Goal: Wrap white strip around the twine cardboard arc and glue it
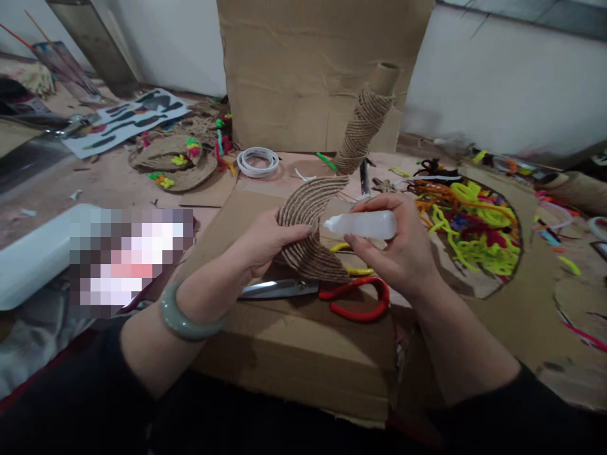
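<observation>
My left hand [260, 246] grips a crescent-shaped piece covered in rows of twine [303, 208], its thumb lying across the inner curve. In my right hand [398, 253] is a small white squeeze bottle [367, 225], held between thumb and fingers and lying nearly level. The bottle's nozzle points left at the inner edge of the crescent, close to my left thumb; whether it touches cannot be made out. Scissors with red handles [353, 302] lie beneath the crescent on a cardboard box [294, 341]. A pale green bangle circles my left wrist.
A twine-wound tube [365, 126] stands tilted before an upright cardboard sheet [303, 69]. Colourful fuzzy stems [484, 227] are heaped at the right. A white tape roll [258, 162] lies behind the box. Twine-covered pieces [175, 164] and a printed sheet [128, 123] lie back left.
</observation>
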A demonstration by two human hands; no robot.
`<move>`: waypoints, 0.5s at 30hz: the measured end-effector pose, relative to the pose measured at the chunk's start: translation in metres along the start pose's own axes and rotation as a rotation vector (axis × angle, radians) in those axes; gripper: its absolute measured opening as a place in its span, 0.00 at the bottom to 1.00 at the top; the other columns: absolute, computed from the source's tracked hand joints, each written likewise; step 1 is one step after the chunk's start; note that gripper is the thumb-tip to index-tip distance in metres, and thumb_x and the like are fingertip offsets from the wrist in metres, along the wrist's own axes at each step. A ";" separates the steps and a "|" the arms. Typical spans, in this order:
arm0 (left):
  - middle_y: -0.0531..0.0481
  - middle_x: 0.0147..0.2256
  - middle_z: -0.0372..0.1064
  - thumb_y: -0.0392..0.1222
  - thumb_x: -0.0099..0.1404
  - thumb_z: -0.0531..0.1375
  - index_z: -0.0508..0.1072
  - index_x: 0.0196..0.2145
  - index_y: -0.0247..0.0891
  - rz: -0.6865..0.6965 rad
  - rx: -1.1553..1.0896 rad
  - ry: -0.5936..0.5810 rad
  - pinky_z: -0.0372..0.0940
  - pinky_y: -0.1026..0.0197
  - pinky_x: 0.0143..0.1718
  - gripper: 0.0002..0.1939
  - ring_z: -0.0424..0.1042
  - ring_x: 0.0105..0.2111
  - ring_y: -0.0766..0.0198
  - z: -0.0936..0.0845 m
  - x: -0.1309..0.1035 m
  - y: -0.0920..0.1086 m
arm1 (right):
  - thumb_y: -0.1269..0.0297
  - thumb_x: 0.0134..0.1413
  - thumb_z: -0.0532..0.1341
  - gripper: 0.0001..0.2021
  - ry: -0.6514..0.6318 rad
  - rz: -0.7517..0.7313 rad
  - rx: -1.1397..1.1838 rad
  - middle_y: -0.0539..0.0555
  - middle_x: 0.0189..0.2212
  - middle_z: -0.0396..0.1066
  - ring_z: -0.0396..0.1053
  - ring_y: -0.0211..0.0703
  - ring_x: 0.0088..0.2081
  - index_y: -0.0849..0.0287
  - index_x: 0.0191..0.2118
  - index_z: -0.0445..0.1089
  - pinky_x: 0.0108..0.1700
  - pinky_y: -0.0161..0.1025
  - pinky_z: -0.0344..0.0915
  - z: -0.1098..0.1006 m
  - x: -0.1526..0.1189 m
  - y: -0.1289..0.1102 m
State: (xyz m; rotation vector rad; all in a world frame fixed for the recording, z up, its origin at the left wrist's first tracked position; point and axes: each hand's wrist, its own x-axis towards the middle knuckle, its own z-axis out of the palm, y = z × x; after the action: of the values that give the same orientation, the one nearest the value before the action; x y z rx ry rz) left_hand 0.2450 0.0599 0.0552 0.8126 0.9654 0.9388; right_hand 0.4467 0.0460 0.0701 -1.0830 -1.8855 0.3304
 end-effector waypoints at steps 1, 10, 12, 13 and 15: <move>0.44 0.37 0.76 0.36 0.46 0.70 0.74 0.42 0.31 -0.002 0.001 0.009 0.69 0.53 0.43 0.23 0.75 0.35 0.58 0.000 0.000 0.001 | 0.62 0.45 0.67 0.18 0.014 0.015 0.013 0.53 0.38 0.68 0.70 0.48 0.38 0.51 0.42 0.63 0.38 0.49 0.70 0.000 0.000 0.001; 0.42 0.37 0.76 0.34 0.50 0.67 0.73 0.44 0.32 -0.021 0.002 0.032 0.71 0.53 0.40 0.21 0.76 0.35 0.57 0.001 0.000 0.003 | 0.61 0.44 0.68 0.18 0.043 0.181 0.283 0.50 0.37 0.71 0.72 0.43 0.34 0.50 0.40 0.63 0.33 0.41 0.71 -0.001 0.003 0.005; 0.41 0.38 0.76 0.34 0.51 0.67 0.73 0.44 0.32 -0.026 0.002 0.033 0.71 0.52 0.40 0.21 0.76 0.35 0.56 0.002 -0.001 0.004 | 0.61 0.44 0.68 0.17 0.036 0.206 0.263 0.50 0.36 0.71 0.71 0.42 0.33 0.51 0.40 0.64 0.32 0.40 0.70 -0.001 0.003 0.004; 0.41 0.38 0.76 0.34 0.51 0.67 0.73 0.44 0.31 -0.026 0.002 0.032 0.71 0.52 0.40 0.21 0.76 0.35 0.56 0.002 -0.001 0.004 | 0.61 0.44 0.68 0.17 0.039 0.208 0.237 0.50 0.36 0.71 0.71 0.42 0.33 0.51 0.40 0.65 0.32 0.41 0.70 -0.001 0.003 0.004; 0.40 0.39 0.76 0.34 0.51 0.67 0.72 0.45 0.31 -0.019 0.003 0.023 0.70 0.51 0.42 0.22 0.76 0.36 0.55 0.002 -0.002 0.005 | 0.61 0.43 0.68 0.16 0.046 0.194 0.184 0.51 0.37 0.71 0.71 0.44 0.34 0.52 0.39 0.66 0.35 0.43 0.70 0.000 0.003 0.004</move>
State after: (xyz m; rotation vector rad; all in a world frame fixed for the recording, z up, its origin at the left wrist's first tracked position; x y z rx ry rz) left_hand 0.2451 0.0597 0.0612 0.7951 0.9929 0.9318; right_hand 0.4488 0.0506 0.0695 -1.1389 -1.6774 0.5734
